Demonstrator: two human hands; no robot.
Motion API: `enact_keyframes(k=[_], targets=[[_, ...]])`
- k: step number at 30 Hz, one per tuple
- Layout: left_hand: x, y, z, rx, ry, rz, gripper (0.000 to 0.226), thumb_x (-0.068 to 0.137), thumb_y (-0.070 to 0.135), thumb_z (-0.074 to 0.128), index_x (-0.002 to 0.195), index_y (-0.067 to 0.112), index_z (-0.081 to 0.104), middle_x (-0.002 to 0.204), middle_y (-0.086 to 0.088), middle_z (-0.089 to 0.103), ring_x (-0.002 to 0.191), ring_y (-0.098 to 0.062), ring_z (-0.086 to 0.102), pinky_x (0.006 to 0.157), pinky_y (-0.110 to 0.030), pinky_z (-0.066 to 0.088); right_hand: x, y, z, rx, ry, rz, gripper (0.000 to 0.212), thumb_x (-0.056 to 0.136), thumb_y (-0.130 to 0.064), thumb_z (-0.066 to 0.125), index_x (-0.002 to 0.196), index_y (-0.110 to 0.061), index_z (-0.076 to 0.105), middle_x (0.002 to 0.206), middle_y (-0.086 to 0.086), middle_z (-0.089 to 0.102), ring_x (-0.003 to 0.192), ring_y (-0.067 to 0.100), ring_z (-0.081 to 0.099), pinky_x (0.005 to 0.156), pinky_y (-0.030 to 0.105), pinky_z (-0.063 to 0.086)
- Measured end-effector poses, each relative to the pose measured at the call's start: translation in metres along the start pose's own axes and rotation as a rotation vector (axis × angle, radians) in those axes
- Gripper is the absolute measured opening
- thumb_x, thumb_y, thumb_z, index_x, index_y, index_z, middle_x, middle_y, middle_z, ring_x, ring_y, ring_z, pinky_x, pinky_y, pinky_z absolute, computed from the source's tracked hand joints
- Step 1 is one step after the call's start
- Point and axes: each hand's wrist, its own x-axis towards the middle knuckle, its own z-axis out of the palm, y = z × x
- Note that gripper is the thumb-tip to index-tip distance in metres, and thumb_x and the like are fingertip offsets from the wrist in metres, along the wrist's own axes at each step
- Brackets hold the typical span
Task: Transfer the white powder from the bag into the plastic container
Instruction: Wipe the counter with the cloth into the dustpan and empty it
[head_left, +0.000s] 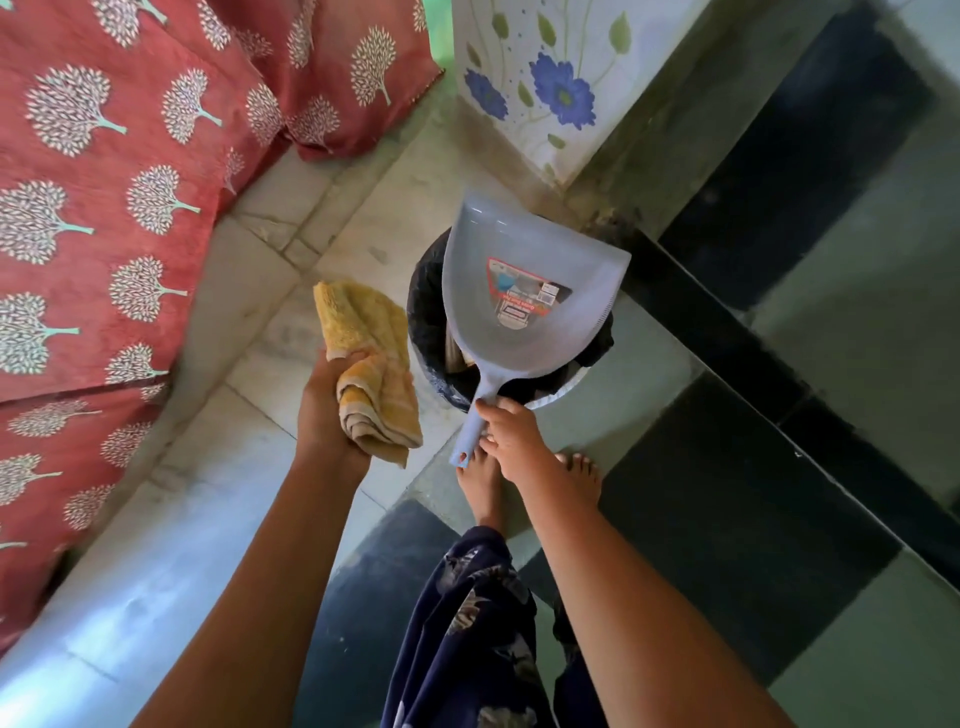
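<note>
Right hand (511, 434) grips grey dustpan (524, 291) handle over the black-lined bin (431, 322), left hand (332, 400) clenches yellow cloth (371, 364); powder bag and container not in view; tip dustpan steeply, wipe residue down into bin.

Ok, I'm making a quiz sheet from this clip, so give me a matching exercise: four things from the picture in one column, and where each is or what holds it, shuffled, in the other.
Things:
1. dustpan
2. yellow cloth
3. bin
4. red patterned fabric

Places:
A. bunched in the left hand
B. on the floor, lined with a black bag
C. along the left side
D. held by its handle in the right hand, over the bin

Pairs: 1-D, 2-A, 3-B, 4-C
</note>
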Motion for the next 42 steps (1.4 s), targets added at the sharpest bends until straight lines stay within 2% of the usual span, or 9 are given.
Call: enact_keyframes(k=[3, 10, 17, 19, 21, 24, 28, 37, 42], targets=[[0.000, -0.006, -0.003, -0.106, 0.028, -0.010, 0.038, 0.098, 0.036, 0.026, 0.093, 0.008, 0.052, 0.084, -0.008, 0.049, 0.072, -0.016, 0.050, 0.044, -0.018, 0.050, -0.004, -0.009, 0.001, -0.088, 0.076, 0.044, 0.039, 0.093, -0.021, 0.054, 0.126, -0.001, 0.053, 0.108, 0.017, 0.058, 0.099, 0.031, 0.057, 0.089, 0.034, 0.047], [-0.070, -0.011, 0.030, 0.037, 0.016, 0.101, 0.031, 0.099, 0.025, 0.033, 0.093, 0.006, 0.057, 0.076, -0.009, 0.067, 0.074, -0.021, 0.065, 0.067, -0.035, 0.053, -0.067, -0.030, -0.022, -0.121, 0.128, -0.141, 0.040, 0.096, -0.029, 0.044, 0.130, -0.008, 0.051, 0.135, 0.012, 0.053, 0.121, 0.027, 0.051, 0.100, 0.035, 0.042], [-0.238, 0.013, 0.101, -0.011, -0.600, 0.094, 0.045, 0.098, 0.024, 0.035, 0.105, -0.005, 0.069, 0.109, -0.028, 0.067, 0.107, -0.029, 0.065, 0.090, -0.037, 0.053, -0.262, -0.085, -0.100, -0.135, 0.223, -0.611, 0.042, 0.096, -0.025, 0.047, 0.135, -0.010, 0.046, 0.139, 0.009, 0.050, 0.126, 0.022, 0.047, 0.098, 0.029, 0.037], [-0.296, 0.017, 0.128, 0.089, -0.656, 0.076, 0.039, 0.050, 0.030, 0.086, 0.080, 0.008, 0.079, 0.085, -0.019, 0.075, 0.083, -0.019, 0.073, 0.072, -0.032, 0.060, -0.328, -0.094, -0.123, -0.060, 0.248, -0.673, 0.042, 0.095, -0.023, 0.048, 0.135, -0.011, 0.047, 0.139, 0.008, 0.050, 0.127, 0.020, 0.048, 0.100, 0.029, 0.036], [-0.336, 0.019, 0.144, 0.094, -0.731, 0.055, 0.048, 0.013, 0.037, 0.088, 0.055, 0.016, 0.077, 0.060, -0.007, 0.073, 0.057, -0.013, 0.072, 0.048, -0.025, 0.057, -0.388, -0.098, -0.145, 0.004, 0.260, -0.766, 0.042, 0.095, -0.021, 0.049, 0.135, -0.011, 0.047, 0.140, 0.006, 0.050, 0.128, 0.018, 0.047, 0.100, 0.025, 0.035], [-0.411, 0.012, 0.187, 0.208, -1.015, 0.023, 0.043, 0.064, 0.024, 0.081, 0.083, -0.013, 0.070, 0.081, -0.027, 0.071, 0.083, -0.027, 0.072, 0.077, -0.030, 0.057, -0.469, -0.091, -0.184, 0.049, 0.311, -0.933, 0.038, 0.095, -0.019, 0.050, 0.132, -0.010, 0.053, 0.135, 0.001, 0.054, 0.124, 0.012, 0.049, 0.094, 0.015, 0.036], [-0.473, -0.018, 0.242, 0.169, -1.280, 0.290, 0.067, 0.096, 0.035, 0.009, 0.130, -0.011, 0.044, 0.132, -0.029, 0.052, 0.128, -0.033, 0.048, 0.110, -0.036, 0.034, -0.548, -0.075, -0.249, 0.099, 0.369, -1.119, 0.035, 0.094, -0.017, 0.052, 0.127, -0.009, 0.057, 0.130, 0.002, 0.058, 0.112, 0.005, 0.051, 0.094, 0.013, 0.041], [-0.568, -0.125, 0.394, 0.648, -0.883, 0.341, 0.021, 0.092, 0.011, 0.042, 0.079, 0.007, 0.059, 0.058, -0.011, 0.067, 0.063, -0.027, 0.066, 0.073, -0.039, 0.046, -0.643, -0.025, -0.435, 0.226, 0.614, -1.314, 0.041, 0.093, -0.015, 0.055, 0.132, -0.008, 0.051, 0.131, -0.001, 0.056, 0.112, 0.003, 0.048, 0.098, 0.016, 0.034], [-0.600, -0.177, 0.463, 0.775, -0.823, 0.339, 0.016, 0.091, 0.009, 0.037, 0.090, 0.006, 0.053, 0.075, -0.016, 0.060, 0.075, -0.030, 0.055, 0.065, -0.041, 0.045, -0.655, -0.009, -0.525, 0.299, 0.713, -1.301, 0.049, 0.092, -0.009, 0.055, 0.139, -0.008, 0.040, 0.136, 0.005, 0.050, 0.127, 0.019, 0.048, 0.107, 0.031, 0.036]])
